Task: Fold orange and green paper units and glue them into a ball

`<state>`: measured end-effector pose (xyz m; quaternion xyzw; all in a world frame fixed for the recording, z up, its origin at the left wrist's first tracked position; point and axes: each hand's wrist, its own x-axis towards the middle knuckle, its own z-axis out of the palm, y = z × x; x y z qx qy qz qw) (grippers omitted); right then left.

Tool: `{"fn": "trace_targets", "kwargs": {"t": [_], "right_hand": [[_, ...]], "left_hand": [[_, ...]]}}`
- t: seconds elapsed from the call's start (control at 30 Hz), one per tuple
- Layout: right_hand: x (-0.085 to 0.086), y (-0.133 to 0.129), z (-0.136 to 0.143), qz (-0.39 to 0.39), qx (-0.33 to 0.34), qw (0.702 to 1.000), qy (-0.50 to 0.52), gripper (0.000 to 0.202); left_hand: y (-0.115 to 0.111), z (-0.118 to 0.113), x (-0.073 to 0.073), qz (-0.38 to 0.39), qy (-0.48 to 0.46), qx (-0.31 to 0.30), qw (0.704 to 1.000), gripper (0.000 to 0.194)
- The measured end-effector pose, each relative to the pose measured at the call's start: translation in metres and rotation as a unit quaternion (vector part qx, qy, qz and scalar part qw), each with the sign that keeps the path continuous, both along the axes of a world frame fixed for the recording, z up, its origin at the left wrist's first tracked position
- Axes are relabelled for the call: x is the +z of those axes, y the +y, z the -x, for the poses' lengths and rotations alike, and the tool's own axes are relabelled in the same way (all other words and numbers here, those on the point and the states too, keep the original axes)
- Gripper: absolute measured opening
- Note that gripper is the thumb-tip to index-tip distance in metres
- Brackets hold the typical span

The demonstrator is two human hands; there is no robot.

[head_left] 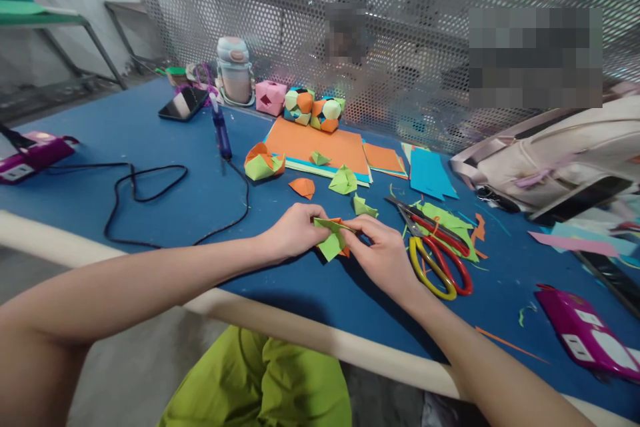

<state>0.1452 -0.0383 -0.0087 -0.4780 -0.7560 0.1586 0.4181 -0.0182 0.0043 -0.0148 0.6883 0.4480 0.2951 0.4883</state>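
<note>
Pinching a green-and-orange folded paper piece [334, 235] between them, the left hand [293, 232] and right hand [383, 255] grasp its opposite ends just above the blue table [165, 213], beside scissors [434, 250]; firm, even finger pressure would likely keep creases sharp

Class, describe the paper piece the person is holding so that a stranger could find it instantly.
On the blue table, near its front edge, the left hand and right hand meet. Between them is a folded paper piece, green with orange beneath, the only one held.
</note>
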Motion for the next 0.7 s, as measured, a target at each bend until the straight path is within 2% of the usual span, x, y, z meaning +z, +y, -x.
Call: {"fn": "trace_targets", "kwargs": {"t": [0.2, 0.47, 0.6, 0.7], "right_hand": [[-0.001, -0.001, -0.001, -0.037, -0.006, 0.999, -0.028, 0.013], [-0.004, -0.004, 0.002, -0.070, -0.004, 0.997, -0.037, 0.012], [-0.004, -0.003, 0.002, -0.097, -0.005, 0.995, -0.037, 0.012], [-0.002, -0.002, 0.001, -0.085, -0.014, 0.996, -0.029, 0.012]], "left_hand": [[0.000, -0.001, 0.003, -0.008, -0.008, -0.022, 1.000, 0.012], [-0.003, -0.002, 0.002, -0.015, -0.011, 0.015, 1.000, 0.004], [-0.004, -0.004, 0.006, 0.020, -0.025, 0.014, 0.999, 0.006], [-0.001, -0.002, 0.013, 0.094, -0.081, 0.000, 0.992, 0.012]]}}
